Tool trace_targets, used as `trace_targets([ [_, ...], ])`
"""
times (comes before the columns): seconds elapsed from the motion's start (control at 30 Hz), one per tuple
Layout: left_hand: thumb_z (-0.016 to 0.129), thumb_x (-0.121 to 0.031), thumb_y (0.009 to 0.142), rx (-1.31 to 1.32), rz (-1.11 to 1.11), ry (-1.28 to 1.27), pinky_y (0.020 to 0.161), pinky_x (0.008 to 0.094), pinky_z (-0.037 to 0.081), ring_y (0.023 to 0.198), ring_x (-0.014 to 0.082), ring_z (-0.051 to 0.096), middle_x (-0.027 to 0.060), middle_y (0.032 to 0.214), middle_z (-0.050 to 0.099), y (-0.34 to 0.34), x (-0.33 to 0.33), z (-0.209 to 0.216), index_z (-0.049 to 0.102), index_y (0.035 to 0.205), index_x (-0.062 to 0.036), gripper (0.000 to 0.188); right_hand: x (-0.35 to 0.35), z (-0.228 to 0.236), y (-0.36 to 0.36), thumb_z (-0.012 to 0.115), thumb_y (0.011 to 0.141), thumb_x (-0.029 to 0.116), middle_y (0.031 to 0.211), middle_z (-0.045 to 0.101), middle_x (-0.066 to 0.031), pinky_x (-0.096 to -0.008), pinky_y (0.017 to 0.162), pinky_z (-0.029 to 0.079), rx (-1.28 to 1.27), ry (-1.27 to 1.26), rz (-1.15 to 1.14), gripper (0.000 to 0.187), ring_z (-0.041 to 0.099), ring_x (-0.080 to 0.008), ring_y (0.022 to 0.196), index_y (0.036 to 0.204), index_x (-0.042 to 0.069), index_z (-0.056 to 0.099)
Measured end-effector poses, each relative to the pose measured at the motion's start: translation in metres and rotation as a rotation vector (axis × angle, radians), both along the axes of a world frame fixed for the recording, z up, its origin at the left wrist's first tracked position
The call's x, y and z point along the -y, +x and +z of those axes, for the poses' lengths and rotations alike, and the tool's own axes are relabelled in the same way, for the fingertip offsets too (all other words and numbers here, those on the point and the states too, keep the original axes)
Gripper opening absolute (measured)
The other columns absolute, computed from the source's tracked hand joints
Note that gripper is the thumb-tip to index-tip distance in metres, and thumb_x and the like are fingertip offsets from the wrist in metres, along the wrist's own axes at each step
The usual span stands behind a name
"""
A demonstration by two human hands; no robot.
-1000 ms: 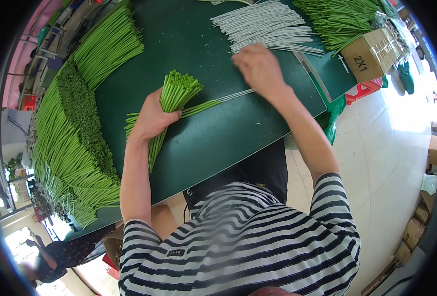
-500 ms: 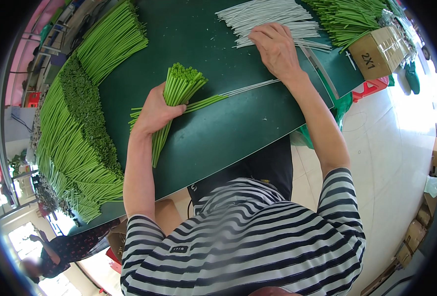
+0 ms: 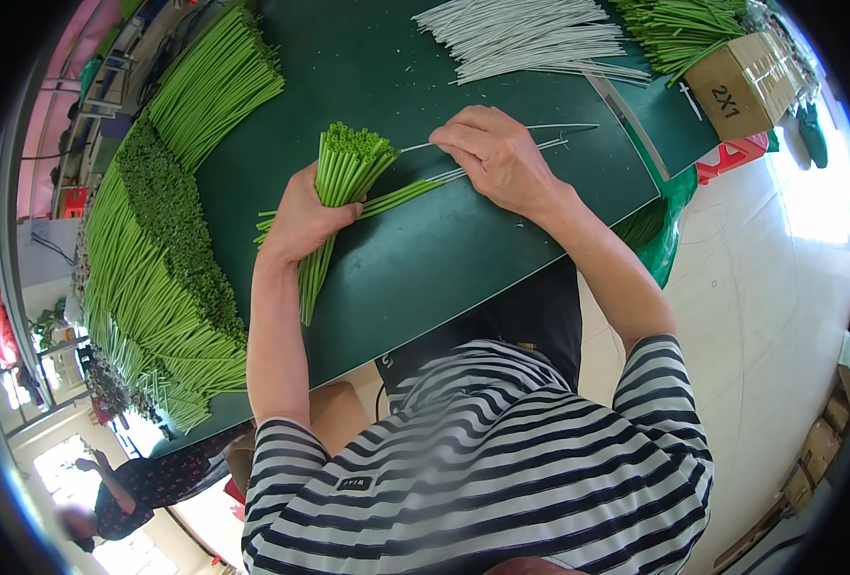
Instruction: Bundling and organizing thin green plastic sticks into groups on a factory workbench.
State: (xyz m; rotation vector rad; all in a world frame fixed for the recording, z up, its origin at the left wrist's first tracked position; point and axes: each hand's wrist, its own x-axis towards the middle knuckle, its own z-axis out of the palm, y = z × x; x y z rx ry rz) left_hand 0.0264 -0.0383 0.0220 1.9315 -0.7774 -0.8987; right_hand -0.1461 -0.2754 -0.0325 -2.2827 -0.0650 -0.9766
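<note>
Clamping the fingers of the left hand [image 3: 307,216] around a bundle of green tubes [image 3: 351,171], thumb across the front. Right of the bundle, pinching a thin white stick [image 3: 569,126] between closed fingers of the right hand [image 3: 495,158], near end close to the bundle's top; cannot tell whether touching. Behind the bundle, slanting out to its right, loose green tubes [image 3: 406,198] on the green worktop [image 3: 396,278]. Beyond the bundle to the right, a pile of white sticks [image 3: 530,40], then green stems [image 3: 679,34] and a cardboard box [image 3: 743,88]. Left of the bundle, a long heap of green tubes [image 3: 137,268].
</note>
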Motion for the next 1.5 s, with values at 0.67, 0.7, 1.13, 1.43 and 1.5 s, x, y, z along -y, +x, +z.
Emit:
trace_targets([
  [0.67,0.075,0.002,0.076,0.05,-0.021,0.051,0.091,0.032,0.054,0.094,0.0149,0.068,0.008,0.101,0.074,-0.002,0.001,0.001,0.068,0.116,0.005,0.041,0.008,0.0,-0.002,0.07,0.092,-0.002,0.097,0.07,-0.0142,-0.0437,0.081,0.056,-0.208,-0.002,0.109,0.017,0.068,-0.0358,0.093,0.108,0.002,0.075],
  [0.7,0.076,0.001,0.076,0.073,-0.021,0.063,0.091,0.0317,0.054,0.094,0.0144,0.068,0.0077,0.102,0.074,-0.002,0.001,0.0,0.068,0.116,0.0049,0.042,0.009,0.001,0.0,0.07,0.092,-0.001,0.097,0.07,-0.0142,-0.0436,0.082,0.056,-0.206,-0.025,0.135,0.017,0.068,-0.0358,0.094,0.107,0.002,0.075],
  [1.13,0.077,-0.001,0.075,0.078,-0.046,0.054,0.09,0.0315,0.053,0.094,0.0151,0.067,0.0065,0.101,0.074,0.001,-0.001,-0.004,0.068,0.115,0.0051,0.041,0.029,0.007,-0.012,0.079,0.088,0.013,0.103,0.075,-0.0069,-0.0474,0.105,0.044,-0.209,-0.181,-0.038,0.022,0.067,-0.0292,0.101,0.11,0.01,0.079],
  [1.43,0.079,0.0,0.076,0.11,-0.017,0.0,0.093,0.0322,0.053,0.095,0.0154,0.067,0.0087,0.104,0.075,-0.012,0.006,0.003,0.067,0.121,0.0052,0.047,0.012,0.002,0.001,0.074,0.092,0.008,0.092,0.07,-0.0109,-0.0426,0.084,0.053,-0.219,-0.027,0.155,0.007,0.065,-0.0332,0.094,0.096,0.003,0.076],
  [1.5,0.079,0.0,0.077,0.152,-0.002,-0.014,0.093,0.0328,0.053,0.096,0.0159,0.068,0.0088,0.106,0.076,-0.014,0.007,0.002,0.067,0.123,0.0038,0.048,0.004,0.004,0.006,0.074,0.092,0.008,0.091,0.07,-0.0111,-0.0434,0.085,0.053,-0.221,-0.036,0.173,0.007,0.065,-0.0336,0.094,0.096,0.003,0.075],
])
